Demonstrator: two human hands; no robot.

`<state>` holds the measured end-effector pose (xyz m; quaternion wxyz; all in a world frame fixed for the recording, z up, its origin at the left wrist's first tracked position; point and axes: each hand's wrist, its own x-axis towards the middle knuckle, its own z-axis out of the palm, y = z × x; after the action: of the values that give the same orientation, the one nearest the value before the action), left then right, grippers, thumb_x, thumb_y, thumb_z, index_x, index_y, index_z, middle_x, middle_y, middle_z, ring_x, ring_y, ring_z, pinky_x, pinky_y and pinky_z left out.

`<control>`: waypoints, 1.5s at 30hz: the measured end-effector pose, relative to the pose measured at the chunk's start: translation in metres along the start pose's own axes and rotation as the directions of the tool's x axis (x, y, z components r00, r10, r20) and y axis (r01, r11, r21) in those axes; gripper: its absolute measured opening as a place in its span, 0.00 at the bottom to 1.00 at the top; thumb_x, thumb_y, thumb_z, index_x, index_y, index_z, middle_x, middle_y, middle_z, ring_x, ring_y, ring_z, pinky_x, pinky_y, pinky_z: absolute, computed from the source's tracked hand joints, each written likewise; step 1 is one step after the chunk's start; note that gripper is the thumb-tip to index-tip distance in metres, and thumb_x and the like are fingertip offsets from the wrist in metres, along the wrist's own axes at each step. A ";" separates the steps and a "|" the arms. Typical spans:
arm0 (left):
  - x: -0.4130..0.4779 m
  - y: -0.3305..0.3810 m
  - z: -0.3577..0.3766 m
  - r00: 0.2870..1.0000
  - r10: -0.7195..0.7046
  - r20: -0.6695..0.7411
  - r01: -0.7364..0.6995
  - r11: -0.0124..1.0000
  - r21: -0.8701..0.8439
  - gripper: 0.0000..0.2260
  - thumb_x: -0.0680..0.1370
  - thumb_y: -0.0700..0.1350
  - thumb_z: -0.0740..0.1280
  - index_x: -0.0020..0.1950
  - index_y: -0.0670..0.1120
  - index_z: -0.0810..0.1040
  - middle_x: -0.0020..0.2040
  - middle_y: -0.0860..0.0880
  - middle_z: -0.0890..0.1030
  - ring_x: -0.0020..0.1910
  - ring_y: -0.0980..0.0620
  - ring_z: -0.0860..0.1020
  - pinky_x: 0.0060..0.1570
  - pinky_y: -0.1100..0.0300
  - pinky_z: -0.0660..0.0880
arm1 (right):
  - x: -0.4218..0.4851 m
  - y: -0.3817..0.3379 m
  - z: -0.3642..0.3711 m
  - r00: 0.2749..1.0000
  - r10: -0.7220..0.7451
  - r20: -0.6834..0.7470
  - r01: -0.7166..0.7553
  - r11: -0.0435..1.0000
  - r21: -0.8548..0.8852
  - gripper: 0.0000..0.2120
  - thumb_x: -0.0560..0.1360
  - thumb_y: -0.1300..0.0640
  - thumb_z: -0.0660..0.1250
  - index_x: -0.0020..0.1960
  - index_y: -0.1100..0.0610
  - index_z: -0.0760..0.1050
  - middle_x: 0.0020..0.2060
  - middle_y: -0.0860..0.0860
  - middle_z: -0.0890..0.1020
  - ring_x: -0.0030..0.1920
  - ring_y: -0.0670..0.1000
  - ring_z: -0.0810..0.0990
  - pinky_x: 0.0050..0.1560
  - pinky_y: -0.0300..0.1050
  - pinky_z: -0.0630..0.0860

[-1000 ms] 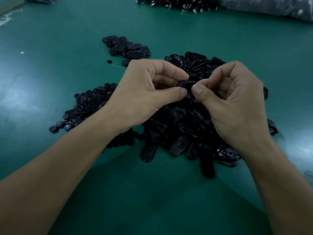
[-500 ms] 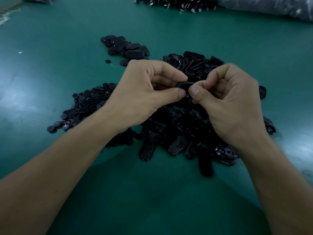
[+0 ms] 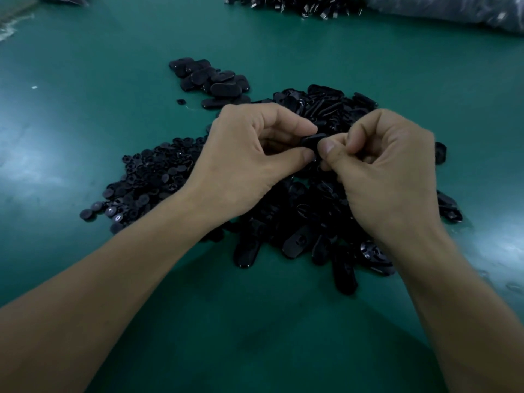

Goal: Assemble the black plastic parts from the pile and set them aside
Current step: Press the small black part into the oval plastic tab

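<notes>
Above the middle of the table, my left hand (image 3: 249, 154) and my right hand (image 3: 388, 171) pinch one small black oval plastic part (image 3: 312, 140) between thumbs and forefingers. Most of the part is hidden by the fingers. Under the hands lies a big pile of black oval parts (image 3: 309, 222). A heap of small round black parts (image 3: 150, 177) spreads to the left of it. A small group of oval pieces (image 3: 212, 80) lies apart, farther back on the left.
The green table (image 3: 255, 336) stretches all around. Another heap of black parts (image 3: 297, 4) sits at the far edge, beside a clear plastic bag (image 3: 453, 7) at the far right. One loose small piece (image 3: 180, 101) lies near the set-aside group.
Both hands stay together on the same part. The right hand's fingers have curled tighter and its thumb has slid closer to the left thumb.
</notes>
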<state>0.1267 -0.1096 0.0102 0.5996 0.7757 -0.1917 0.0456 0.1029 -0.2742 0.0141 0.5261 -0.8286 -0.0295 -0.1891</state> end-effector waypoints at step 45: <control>0.003 0.001 -0.007 0.993 -0.114 0.036 0.118 0.984 -0.131 0.08 0.74 0.36 0.75 0.48 0.48 0.82 0.39 0.52 0.86 0.39 0.57 0.83 0.45 0.65 0.80 | 0.003 0.003 -0.008 0.981 -0.073 0.180 0.057 0.994 0.088 0.09 0.77 0.61 0.72 0.51 0.47 0.82 0.41 0.42 0.86 0.43 0.42 0.84 0.45 0.32 0.77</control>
<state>0.1306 -0.1037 0.0146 0.6488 0.7444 -0.1574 -0.0131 0.1040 -0.2833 0.0157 0.5485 -0.8186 -0.1124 -0.1281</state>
